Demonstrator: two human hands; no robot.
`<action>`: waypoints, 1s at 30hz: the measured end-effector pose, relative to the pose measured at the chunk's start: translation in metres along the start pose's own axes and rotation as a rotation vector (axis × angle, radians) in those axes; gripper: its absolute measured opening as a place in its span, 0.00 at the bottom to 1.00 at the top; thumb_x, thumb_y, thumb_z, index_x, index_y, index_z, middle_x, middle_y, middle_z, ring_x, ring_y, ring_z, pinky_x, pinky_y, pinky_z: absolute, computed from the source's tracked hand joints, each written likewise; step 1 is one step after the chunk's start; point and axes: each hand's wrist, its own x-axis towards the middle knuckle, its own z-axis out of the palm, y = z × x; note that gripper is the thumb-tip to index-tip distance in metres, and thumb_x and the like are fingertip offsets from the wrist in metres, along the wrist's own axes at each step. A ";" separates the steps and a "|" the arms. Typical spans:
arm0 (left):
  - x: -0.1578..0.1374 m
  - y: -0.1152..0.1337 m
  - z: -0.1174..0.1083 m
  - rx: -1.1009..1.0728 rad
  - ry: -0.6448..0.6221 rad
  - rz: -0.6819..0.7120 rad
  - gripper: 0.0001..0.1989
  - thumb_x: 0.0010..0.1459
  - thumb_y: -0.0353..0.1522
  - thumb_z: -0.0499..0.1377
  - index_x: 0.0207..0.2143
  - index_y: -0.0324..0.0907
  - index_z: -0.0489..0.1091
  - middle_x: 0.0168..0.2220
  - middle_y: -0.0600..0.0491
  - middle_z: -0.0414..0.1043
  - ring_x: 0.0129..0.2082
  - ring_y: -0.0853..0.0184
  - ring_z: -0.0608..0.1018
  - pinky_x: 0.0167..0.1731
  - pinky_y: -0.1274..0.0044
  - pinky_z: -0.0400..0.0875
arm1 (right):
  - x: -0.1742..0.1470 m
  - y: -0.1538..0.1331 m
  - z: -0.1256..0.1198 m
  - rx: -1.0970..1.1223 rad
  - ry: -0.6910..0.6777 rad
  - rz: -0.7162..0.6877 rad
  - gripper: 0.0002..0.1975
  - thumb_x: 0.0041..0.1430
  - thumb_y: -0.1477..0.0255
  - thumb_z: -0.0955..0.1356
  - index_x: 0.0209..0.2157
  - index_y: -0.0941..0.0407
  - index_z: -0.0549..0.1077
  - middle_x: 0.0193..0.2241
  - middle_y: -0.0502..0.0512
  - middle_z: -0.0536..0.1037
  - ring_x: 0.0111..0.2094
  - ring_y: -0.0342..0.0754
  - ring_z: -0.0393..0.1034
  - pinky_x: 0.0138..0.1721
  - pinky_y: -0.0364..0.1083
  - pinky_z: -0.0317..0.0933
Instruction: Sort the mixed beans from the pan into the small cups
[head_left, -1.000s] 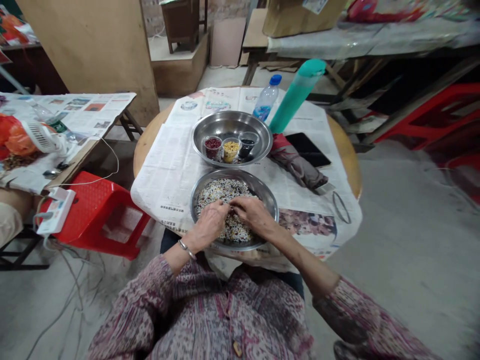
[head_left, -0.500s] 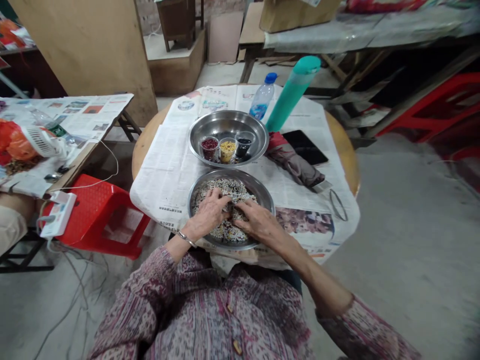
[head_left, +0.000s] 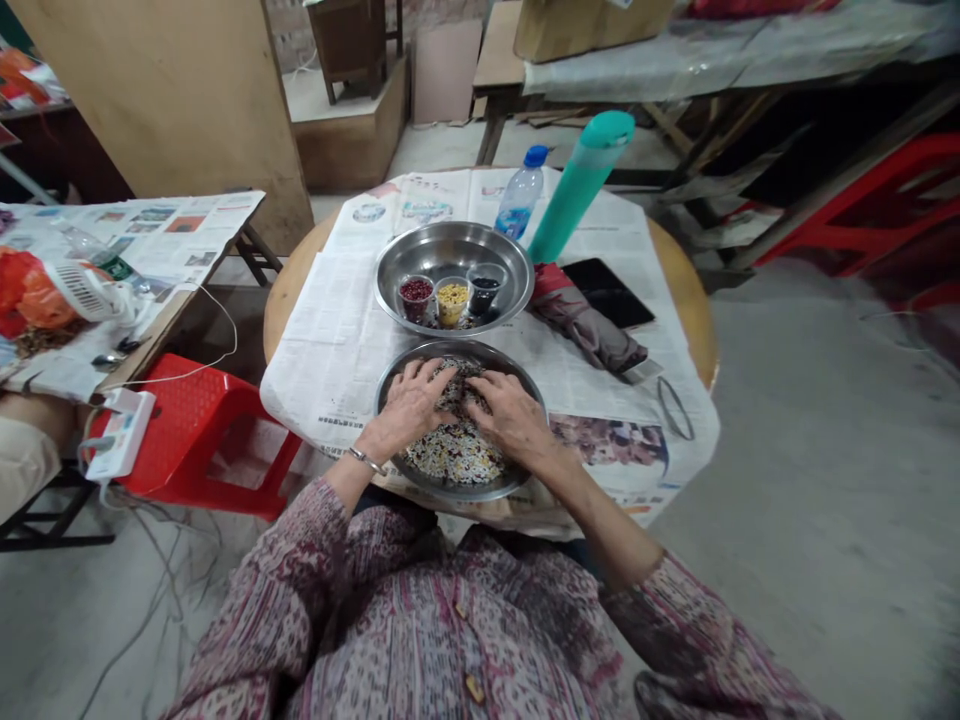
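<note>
A steel bowl (head_left: pixel 537 458) near the table's front edge holds mixed grains and beans (head_left: pixel 455 455), mostly white with dark and yellow bits. My left hand (head_left: pixel 414 405) reaches over the bowl's left side, fingers spread and tips in the mix. From the right, my right hand (head_left: pixel 511 415) rests in the same bowl, its fingers apart and curved into the far part of the mix. A darker patch of grain shows between the two hands. Some fingertips are hidden in the grain.
Behind stands a larger steel basin (head_left: pixel 390 240) with cups of red beans (head_left: pixel 415 292), yellow beans (head_left: pixel 452 297) and black beans (head_left: pixel 484 284). A water bottle (head_left: pixel 519 195), teal bottle (head_left: pixel 581 185), folded umbrella (head_left: pixel 585 325) and phone (head_left: pixel 609 292) lie right. A red stool (head_left: pixel 195 420) stands left.
Both hands have moved to the far side of the bowl and slightly apart. More of the mix now shows at the near side.
</note>
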 end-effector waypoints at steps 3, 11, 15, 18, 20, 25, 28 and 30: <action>0.006 0.005 -0.001 0.037 -0.106 0.013 0.48 0.46 0.45 0.73 0.65 0.44 0.57 0.69 0.40 0.51 0.67 0.43 0.56 0.61 0.52 0.60 | -0.013 0.001 -0.003 -0.082 -0.075 -0.019 0.20 0.60 0.65 0.68 0.52 0.57 0.73 0.52 0.66 0.75 0.51 0.62 0.68 0.49 0.56 0.67; 0.001 0.019 0.006 -0.062 -0.146 0.086 0.10 0.64 0.24 0.55 0.45 0.39 0.71 0.44 0.49 0.71 0.48 0.63 0.73 0.53 0.71 0.70 | -0.017 0.004 -0.002 0.087 -0.160 0.013 0.12 0.62 0.78 0.62 0.43 0.57 0.75 0.41 0.60 0.80 0.44 0.52 0.73 0.49 0.49 0.65; -0.033 0.020 -0.004 -0.060 -0.093 0.103 0.05 0.66 0.28 0.56 0.42 0.42 0.72 0.44 0.51 0.70 0.48 0.63 0.72 0.51 0.71 0.71 | -0.031 -0.009 -0.007 0.193 -0.232 -0.095 0.12 0.64 0.75 0.64 0.46 0.55 0.75 0.40 0.57 0.77 0.42 0.51 0.72 0.46 0.49 0.66; -0.058 0.020 -0.010 -0.052 -0.079 0.114 0.05 0.66 0.29 0.57 0.44 0.42 0.71 0.45 0.51 0.70 0.48 0.63 0.71 0.51 0.70 0.71 | -0.041 -0.020 -0.007 0.224 -0.288 -0.201 0.13 0.63 0.74 0.66 0.49 0.53 0.74 0.41 0.56 0.75 0.42 0.49 0.71 0.43 0.48 0.67; -0.067 0.019 -0.011 -0.012 -0.089 0.079 0.06 0.67 0.28 0.56 0.43 0.42 0.72 0.45 0.51 0.70 0.47 0.62 0.71 0.50 0.69 0.71 | -0.040 -0.027 -0.003 0.208 -0.307 -0.259 0.12 0.62 0.75 0.67 0.48 0.53 0.74 0.41 0.56 0.74 0.42 0.49 0.70 0.42 0.48 0.67; -0.070 0.016 0.000 0.013 -0.030 -0.014 0.07 0.67 0.26 0.54 0.40 0.40 0.72 0.42 0.50 0.72 0.44 0.62 0.72 0.47 0.70 0.71 | -0.014 -0.031 0.010 0.088 -0.233 -0.315 0.08 0.66 0.74 0.64 0.41 0.55 0.76 0.41 0.59 0.75 0.46 0.53 0.66 0.45 0.50 0.67; -0.069 0.013 0.008 0.007 0.013 -0.029 0.07 0.67 0.26 0.54 0.40 0.41 0.72 0.42 0.50 0.72 0.44 0.62 0.72 0.46 0.71 0.71 | 0.002 -0.022 0.009 -0.008 -0.145 -0.222 0.10 0.67 0.71 0.64 0.42 0.55 0.77 0.45 0.60 0.75 0.49 0.55 0.65 0.46 0.51 0.66; -0.069 0.011 0.011 0.000 0.026 -0.027 0.07 0.66 0.26 0.55 0.40 0.41 0.73 0.42 0.50 0.72 0.44 0.63 0.73 0.46 0.71 0.71 | 0.004 -0.013 0.004 -0.061 -0.112 -0.145 0.10 0.66 0.72 0.64 0.42 0.54 0.77 0.46 0.61 0.75 0.49 0.56 0.65 0.47 0.52 0.66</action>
